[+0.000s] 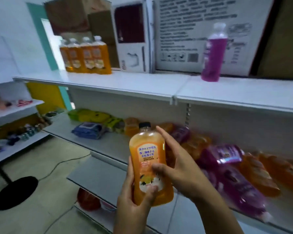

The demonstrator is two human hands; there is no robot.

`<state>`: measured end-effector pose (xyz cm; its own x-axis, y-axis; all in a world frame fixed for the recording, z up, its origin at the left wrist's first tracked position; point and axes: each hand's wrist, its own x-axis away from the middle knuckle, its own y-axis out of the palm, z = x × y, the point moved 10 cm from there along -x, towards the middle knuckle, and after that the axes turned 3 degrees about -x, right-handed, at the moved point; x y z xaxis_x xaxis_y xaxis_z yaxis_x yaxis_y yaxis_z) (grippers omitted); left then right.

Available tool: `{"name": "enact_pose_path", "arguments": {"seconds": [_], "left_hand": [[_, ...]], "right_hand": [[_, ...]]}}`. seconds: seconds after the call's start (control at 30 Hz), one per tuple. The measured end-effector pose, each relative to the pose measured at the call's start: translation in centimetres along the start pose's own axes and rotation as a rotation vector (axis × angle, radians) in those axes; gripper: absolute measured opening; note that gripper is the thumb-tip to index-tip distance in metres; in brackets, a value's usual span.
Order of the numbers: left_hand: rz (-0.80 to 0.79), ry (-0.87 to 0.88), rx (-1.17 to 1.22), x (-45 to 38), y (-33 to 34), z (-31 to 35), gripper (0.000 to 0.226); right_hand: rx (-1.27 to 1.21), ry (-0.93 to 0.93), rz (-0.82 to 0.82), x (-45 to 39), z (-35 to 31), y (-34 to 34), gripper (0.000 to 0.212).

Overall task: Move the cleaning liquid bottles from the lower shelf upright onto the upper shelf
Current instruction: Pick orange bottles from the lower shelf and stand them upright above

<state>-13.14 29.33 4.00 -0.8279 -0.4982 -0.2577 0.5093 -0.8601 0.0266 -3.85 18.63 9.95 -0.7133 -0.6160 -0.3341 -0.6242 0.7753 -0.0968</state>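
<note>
Both hands clasp upright orange bottle [150, 166]: left hand [134, 198] cupping base, right hand [174, 168] wrapping side; below upper shelf [125, 85].

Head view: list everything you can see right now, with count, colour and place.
Held bottle: one, orange, black cap, upright in both hands.
Standing orange bottles: four, upper shelf, left.
Purple bottle: one, upright, upper shelf, right.
Lying bottles: several, orange and purple, lower shelf, right; count unclear.
Packets: green-yellow and blue, lower shelf, left.
Boxes: white and brown, behind upper shelf bottles.
Side shelves: small blurred goods, far left.
Round base: one, black, floor.
Hands: left hand under the held bottle, right hand on its side.
</note>
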Motion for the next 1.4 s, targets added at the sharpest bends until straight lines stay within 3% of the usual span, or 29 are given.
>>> {"name": "enact_pose_path", "arguments": {"seconds": [0.13, 0.27, 0.6, 0.93, 1.03, 1.4], "left_hand": [[0.108, 0.027, -0.025, -0.6, -5.1, 0.3, 0.098], [0.245, 0.038, -0.044, -1.9, -11.1, 0.5, 0.092], [0.322, 0.059, -0.058, -11.3, -19.5, -1.5, 0.086], [0.069, -0.011, -0.016, -24.9, -21.9, -4.8, 0.083], [-0.004, -0.076, -0.011, -27.0, -22.3, -6.9, 0.081], [-0.457, -0.159, 0.025, -29.9, -16.6, -10.6, 0.076]], "right_hand": [[-0.078, -0.057, -0.195, -3.5, -1.1, 5.8, 0.087], [-0.210, -0.074, -0.349, -7.1, -1.6, 11.6, 0.083], [-0.245, -0.085, -0.422, -18.3, 1.6, 19.3, 0.080], [-0.175, -0.060, -0.267, -29.7, 6.9, 18.3, 0.082], [-0.035, -0.061, -0.161, -31.0, 8.8, 17.7, 0.084], [0.153, 0.064, 0.312, -25.5, 10.5, 11.0, 0.078]]}}
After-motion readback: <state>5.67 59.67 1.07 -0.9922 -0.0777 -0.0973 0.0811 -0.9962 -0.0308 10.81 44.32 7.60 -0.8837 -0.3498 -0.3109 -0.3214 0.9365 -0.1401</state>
